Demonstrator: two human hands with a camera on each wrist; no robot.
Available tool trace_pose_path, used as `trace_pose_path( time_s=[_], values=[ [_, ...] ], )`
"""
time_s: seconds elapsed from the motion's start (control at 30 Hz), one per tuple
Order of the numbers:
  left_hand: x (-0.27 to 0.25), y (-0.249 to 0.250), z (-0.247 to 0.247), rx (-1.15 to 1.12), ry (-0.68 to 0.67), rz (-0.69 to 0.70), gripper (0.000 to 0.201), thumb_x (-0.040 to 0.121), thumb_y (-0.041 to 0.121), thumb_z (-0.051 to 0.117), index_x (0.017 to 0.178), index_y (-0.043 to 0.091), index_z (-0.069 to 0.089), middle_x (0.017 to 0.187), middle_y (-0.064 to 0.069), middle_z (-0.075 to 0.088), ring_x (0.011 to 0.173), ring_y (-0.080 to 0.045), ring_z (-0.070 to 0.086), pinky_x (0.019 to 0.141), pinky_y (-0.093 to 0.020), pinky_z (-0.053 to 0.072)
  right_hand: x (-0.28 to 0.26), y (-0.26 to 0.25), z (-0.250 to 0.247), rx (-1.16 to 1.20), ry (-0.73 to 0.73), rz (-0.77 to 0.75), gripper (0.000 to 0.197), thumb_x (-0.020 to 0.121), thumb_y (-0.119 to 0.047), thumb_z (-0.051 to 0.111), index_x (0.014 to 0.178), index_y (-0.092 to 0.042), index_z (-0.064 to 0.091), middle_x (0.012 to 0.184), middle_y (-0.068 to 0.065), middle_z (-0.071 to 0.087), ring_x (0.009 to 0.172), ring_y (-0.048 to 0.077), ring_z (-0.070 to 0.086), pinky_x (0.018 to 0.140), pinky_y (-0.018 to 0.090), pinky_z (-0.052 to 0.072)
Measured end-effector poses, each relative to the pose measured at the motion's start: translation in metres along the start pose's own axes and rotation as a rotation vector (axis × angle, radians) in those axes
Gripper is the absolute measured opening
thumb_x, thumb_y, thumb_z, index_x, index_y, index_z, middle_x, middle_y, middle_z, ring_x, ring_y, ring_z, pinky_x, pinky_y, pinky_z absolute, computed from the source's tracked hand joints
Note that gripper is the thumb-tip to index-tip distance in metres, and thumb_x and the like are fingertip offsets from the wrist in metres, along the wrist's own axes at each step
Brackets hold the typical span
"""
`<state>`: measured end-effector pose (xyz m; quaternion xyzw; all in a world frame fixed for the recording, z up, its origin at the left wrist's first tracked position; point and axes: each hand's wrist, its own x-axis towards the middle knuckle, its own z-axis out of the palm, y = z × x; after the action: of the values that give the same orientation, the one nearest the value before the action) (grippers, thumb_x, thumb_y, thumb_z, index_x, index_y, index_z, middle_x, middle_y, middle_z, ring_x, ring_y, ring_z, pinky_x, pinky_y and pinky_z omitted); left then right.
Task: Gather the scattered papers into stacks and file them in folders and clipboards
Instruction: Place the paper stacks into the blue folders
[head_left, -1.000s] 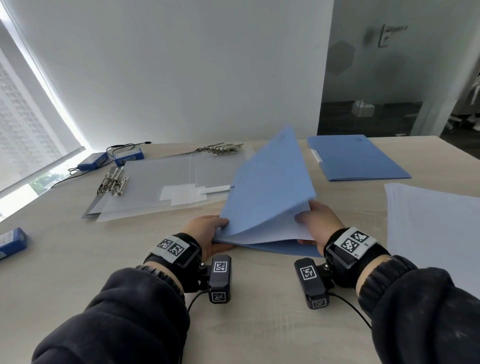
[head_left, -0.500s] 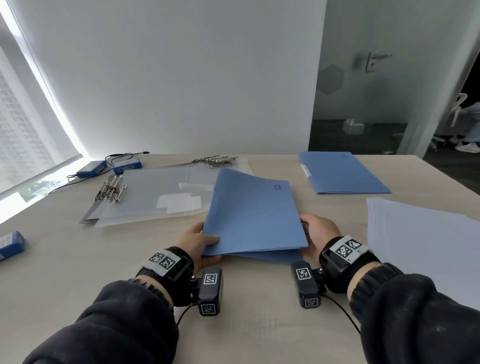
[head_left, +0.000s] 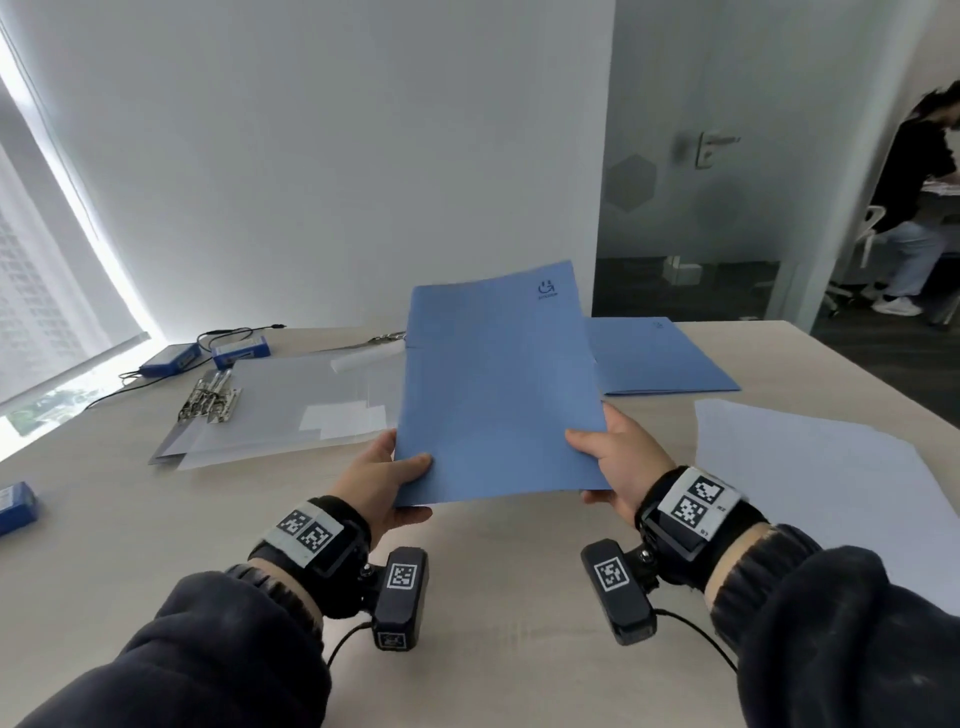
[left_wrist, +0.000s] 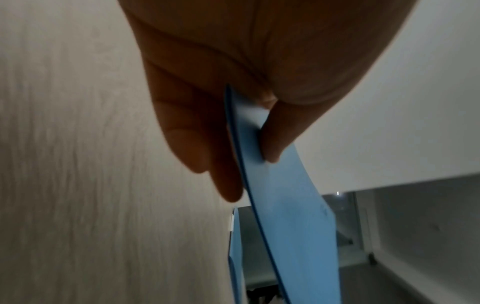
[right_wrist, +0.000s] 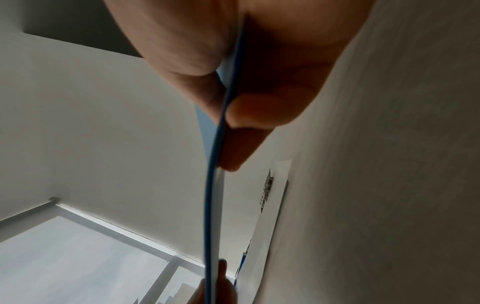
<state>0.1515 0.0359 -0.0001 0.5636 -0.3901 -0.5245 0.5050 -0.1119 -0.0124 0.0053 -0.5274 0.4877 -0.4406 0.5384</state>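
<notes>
- Head view shows my left hand (head_left: 382, 480) pinching the near left corner of the closed blue folder (head_left: 498, 384), thumb on the cover and fingers (head_left: 410, 514) curled underneath.
- Left wrist view confirms it: the thumb presses one face of the folder (left_wrist: 285, 205) and my fingers (left_wrist: 205, 144) back the other.
- My right hand (head_left: 621, 462) clamps the folder's near right edge in the same way, thumb on top; in the right wrist view my fingers (right_wrist: 244, 142) squeeze the folder's thin edge (right_wrist: 211, 205).
- I hold the folder raised off the surface (head_left: 493, 597), tilted with its far edge up, a small printed logo at its far right corner.
- A second blue folder (head_left: 670, 358) lies flat on the surface, far and to the right.
- Loose white papers (head_left: 810, 467) lie at the right.
- Translucent clipboards (head_left: 291, 410) with metal clips lie at the left.
- Small blue boxes (head_left: 241, 352) with cables sit at the far left, another at the left edge.
</notes>
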Motion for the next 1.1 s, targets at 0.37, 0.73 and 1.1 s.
trace_pose_path(
  time_s=[0.37, 0.73, 1.1],
  values=[
    [0.037, 0.032, -0.019, 0.952, 0.362, 0.283, 0.043, 0.087, 0.055, 0.057, 0.123, 0.031, 0.06, 0.126, 0.002, 0.062, 0.112, -0.023, 0.059, 0.098, -0.044, 0.046, -0.029, -0.01, -0.064, -0.147, -0.021, -0.091, 0.032, 0.073, -0.028, 0.062, 0.102, -0.038, 0.071, 0.09, 0.003, 0.075, 0.075, 0.03, 0.068, 0.054, 0.033, 0.046],
    [0.041, 0.019, 0.015, 0.609, 0.135, 0.047, 0.038, 0.094, 0.045, 0.057, 0.076, 0.011, 0.056, 0.062, -0.003, 0.044, 0.044, -0.018, 0.032, 0.046, -0.022, 0.025, -0.037, -0.008, -0.079, -0.142, -0.067, -0.148, 0.03, 0.091, -0.007, 0.061, 0.111, -0.026, 0.072, 0.107, 0.006, 0.077, 0.098, 0.034, 0.072, 0.09, 0.058, 0.055],
    [0.02, 0.022, 0.027, 0.453, 0.104, -0.042, 0.029, 0.1, 0.038, 0.049, 0.093, 0.012, 0.059, 0.076, -0.007, 0.064, 0.058, -0.022, 0.059, 0.053, -0.026, 0.042, -0.032, 0.0, -0.073, -0.088, -0.086, -0.144, 0.032, 0.096, 0.003, 0.055, 0.112, -0.02, 0.071, 0.107, 0.007, 0.077, 0.099, 0.034, 0.072, 0.089, 0.049, 0.057]
  ],
)
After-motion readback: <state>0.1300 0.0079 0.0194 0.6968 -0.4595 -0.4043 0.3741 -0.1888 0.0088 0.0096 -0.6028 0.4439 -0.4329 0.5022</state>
